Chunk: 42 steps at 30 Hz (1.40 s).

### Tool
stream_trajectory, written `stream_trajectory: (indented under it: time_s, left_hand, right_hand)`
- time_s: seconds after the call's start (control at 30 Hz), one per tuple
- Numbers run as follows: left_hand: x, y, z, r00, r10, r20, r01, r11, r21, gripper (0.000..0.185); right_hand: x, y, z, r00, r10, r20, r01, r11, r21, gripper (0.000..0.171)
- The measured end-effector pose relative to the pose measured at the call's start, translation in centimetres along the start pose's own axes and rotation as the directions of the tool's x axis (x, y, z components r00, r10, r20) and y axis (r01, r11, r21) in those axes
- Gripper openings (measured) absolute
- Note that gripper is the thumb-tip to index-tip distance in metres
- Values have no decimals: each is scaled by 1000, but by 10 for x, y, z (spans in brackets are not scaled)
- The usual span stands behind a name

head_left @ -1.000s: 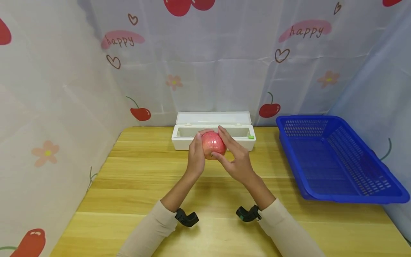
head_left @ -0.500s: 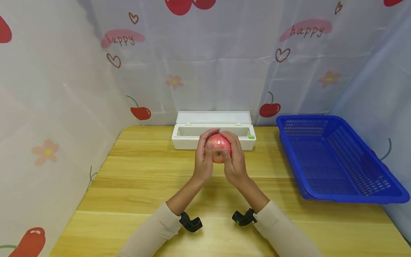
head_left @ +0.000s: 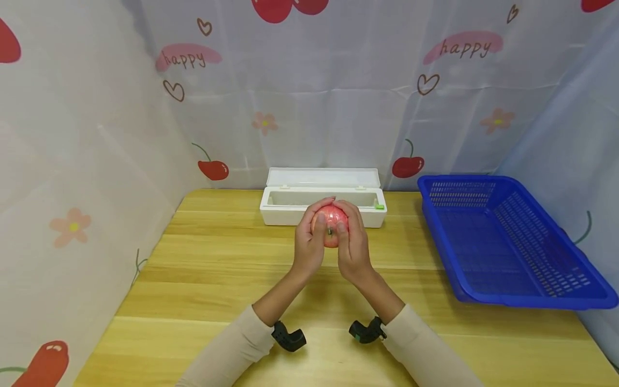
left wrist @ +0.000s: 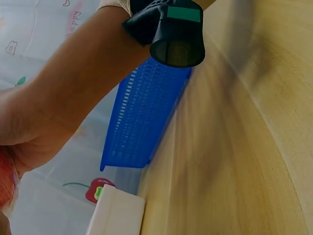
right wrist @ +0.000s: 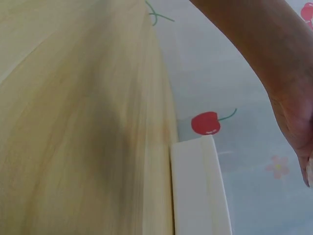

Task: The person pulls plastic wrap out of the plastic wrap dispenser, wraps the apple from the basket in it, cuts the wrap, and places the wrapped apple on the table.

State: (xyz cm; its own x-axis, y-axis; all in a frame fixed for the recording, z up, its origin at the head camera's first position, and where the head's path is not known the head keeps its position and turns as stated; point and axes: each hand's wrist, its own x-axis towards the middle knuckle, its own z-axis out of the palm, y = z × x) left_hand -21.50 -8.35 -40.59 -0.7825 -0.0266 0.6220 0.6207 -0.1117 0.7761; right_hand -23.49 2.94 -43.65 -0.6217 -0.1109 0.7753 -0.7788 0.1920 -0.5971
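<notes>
A red apple (head_left: 331,226) is held above the wooden table (head_left: 203,279), near the middle of its far half, its stem end turned toward the person. The left hand (head_left: 310,244) cups it from the left and the right hand (head_left: 352,244) from the right, fingers of both curled round the fruit and the thumbs pressed on its near face beside the stem. In the left wrist view only a red sliver of the apple (left wrist: 6,181) shows at the picture's left edge, against the palm.

Just behind the apple, along the table's far edge, stands a long white box (head_left: 290,215) with its lid tipped back; nothing can be made out in the part of its trough that shows. At the table's right edge sits a blue plastic basket (head_left: 508,290) with slotted walls, and it holds nothing. A cloth printed with cherries (head_left: 338,107) hangs round the table.
</notes>
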Motion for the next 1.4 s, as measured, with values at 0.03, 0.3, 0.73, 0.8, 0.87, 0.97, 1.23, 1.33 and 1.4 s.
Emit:
stream_trajectory:
  time_s: [0.03, 0.3, 0.73, 0.8, 0.87, 0.97, 1.23, 1.33, 1.4]
  left_hand:
    - [0, 0, 0, 1000, 2, 2, -2, 1000, -8, 33]
    - [2, 2, -2, 999, 0, 41, 1, 1000, -18, 41]
    - [7, -23, -10, 997, -72, 37, 72, 997, -6, 39]
    - [9, -24, -13, 995, -93, 41, 95, 994, -50, 39]
    - [10, -23, -14, 993, -104, 51, 108, 991, -84, 40]
    - [8, -23, -14, 994, -76, 76, 81, 994, -73, 51]
    - [1, -32, -5, 991, 132, -2, -132, 988, 82, 54]
    - [-1, -33, -2, 983, 168, -70, -159, 980, 124, 46]
    - [-2, -32, 1, 981, 170, -99, -155, 978, 143, 40]
  right_hand:
    - [1, 0, -1, 1000, 13, 6, -13, 1000, 12, 41]
    - [9, -18, -4, 997, 77, 1, -77, 993, 95, 36]
    - [9, -14, -5, 997, 47, 54, -52, 994, 92, 48]
    - [8, -3, -4, 997, 7, 75, -14, 996, 85, 56]
    - [7, 1, -5, 996, -29, 82, 23, 997, 69, 59]
    - [7, 3, -5, 998, -40, 47, 37, 997, 65, 50]
    - [12, -28, -3, 994, 109, 4, -108, 979, 171, 35]
    - [15, -48, -3, 990, 143, 1, -141, 975, 173, 32]
    - [14, -49, -2, 990, 139, -14, -135, 978, 161, 32]
